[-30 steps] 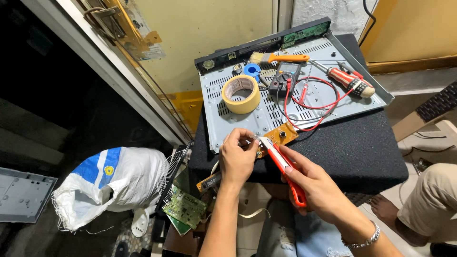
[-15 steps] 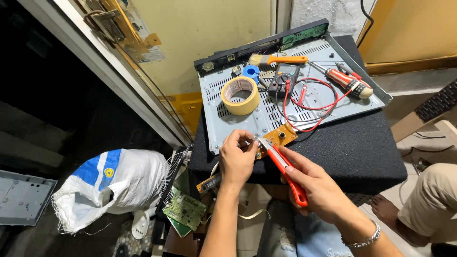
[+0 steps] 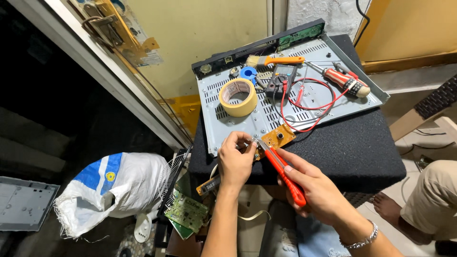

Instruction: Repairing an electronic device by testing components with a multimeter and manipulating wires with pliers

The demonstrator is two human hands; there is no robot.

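While a grey perforated metal chassis tray [image 3: 333, 102] at upper centre of the frame holds a roll of tan tape [image 3: 238, 97], a blue spool [image 3: 248, 74], an orange-handled brush [image 3: 275, 60], a dark multimeter [image 3: 282, 77] with red leads [image 3: 309, 102] and a red-handled screwdriver [image 3: 343, 79], a person works at its lower edge on a small orange circuit board [image 3: 277, 138]; the board is tan-orange, roughly rectangular, with a dark button near its middle, and lies at centre frame half on the tray's rim and half over the black speckled tabletop [image 3: 354, 147]; the left hand [image 3: 235, 162] has its fingers curled closed, pinching the board's lower left end, while the right hand [image 3: 318, 190] is wrapped shut around red-handled pliers [image 3: 281, 170] whose metal tip meets the board beside the left fingertips; lower left, a white and blue sack [image 3: 114, 188] and a green circuit board [image 3: 186, 212] lie on the floor, and another person's bare foot [image 3: 388, 204] shows at lower right
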